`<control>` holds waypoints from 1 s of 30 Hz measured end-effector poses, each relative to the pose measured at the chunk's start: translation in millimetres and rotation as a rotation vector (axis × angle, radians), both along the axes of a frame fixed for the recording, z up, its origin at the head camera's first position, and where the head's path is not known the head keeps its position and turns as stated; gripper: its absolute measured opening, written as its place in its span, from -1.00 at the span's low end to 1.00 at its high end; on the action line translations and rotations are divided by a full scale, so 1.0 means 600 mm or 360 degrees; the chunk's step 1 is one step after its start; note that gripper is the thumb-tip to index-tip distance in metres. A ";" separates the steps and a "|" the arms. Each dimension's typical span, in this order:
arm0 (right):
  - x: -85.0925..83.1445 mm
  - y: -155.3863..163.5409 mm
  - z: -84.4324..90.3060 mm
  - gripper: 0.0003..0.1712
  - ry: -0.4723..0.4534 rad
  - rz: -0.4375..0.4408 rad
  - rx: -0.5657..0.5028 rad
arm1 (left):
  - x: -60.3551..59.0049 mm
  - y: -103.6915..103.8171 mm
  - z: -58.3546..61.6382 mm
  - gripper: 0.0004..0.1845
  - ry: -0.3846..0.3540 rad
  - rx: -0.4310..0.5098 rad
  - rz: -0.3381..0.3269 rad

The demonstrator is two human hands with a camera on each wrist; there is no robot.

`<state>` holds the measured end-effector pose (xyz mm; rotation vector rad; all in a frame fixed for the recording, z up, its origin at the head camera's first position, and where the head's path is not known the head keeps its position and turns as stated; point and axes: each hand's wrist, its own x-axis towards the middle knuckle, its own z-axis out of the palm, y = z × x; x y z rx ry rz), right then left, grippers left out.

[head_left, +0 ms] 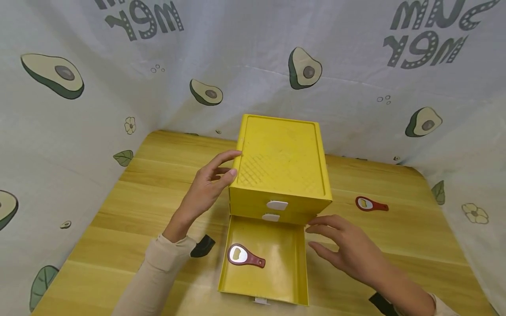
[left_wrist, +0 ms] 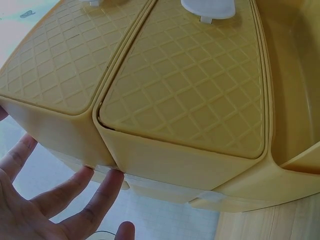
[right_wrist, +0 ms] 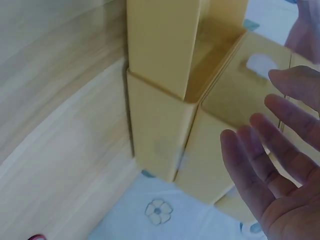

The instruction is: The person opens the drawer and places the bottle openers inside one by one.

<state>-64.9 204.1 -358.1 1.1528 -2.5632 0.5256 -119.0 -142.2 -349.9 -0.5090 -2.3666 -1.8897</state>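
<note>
A yellow plastic drawer cabinet [head_left: 281,169] stands mid-table, also seen close up in the left wrist view [left_wrist: 180,100] and the right wrist view [right_wrist: 165,115]. Its bottom drawer [head_left: 290,267] is pulled out toward me, with a red-handled bottle opener [head_left: 244,256] lying inside. My left hand [head_left: 209,186] rests with straight fingers [left_wrist: 102,192] against the cabinet's left front corner. Just right of the open drawer hovers my right hand [head_left: 348,248], fingers [right_wrist: 280,165] spread and holding nothing.
A second red bottle opener [head_left: 370,204] lies on the wooden table [head_left: 138,206] to the right of the cabinet. A small dark object [head_left: 202,246] sits by my left wrist. Avocado-print cloth [head_left: 79,101] walls surround the table on three sides.
</note>
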 end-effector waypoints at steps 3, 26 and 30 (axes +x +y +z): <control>-0.006 0.014 0.001 -0.67 0.0007 -0.0042 -0.0022 | 0.000 0.000 0.000 -0.56 0.0004 0.0007 -0.0004; -0.069 0.107 -0.004 -0.52 0.0015 -0.0328 -0.0140 | 0.000 0.000 -0.001 -0.56 0.0002 -0.0006 0.0004; -0.084 0.127 -0.013 -0.53 0.0010 -0.0348 -0.0128 | 0.000 0.001 -0.002 -0.56 0.0000 0.0001 0.0004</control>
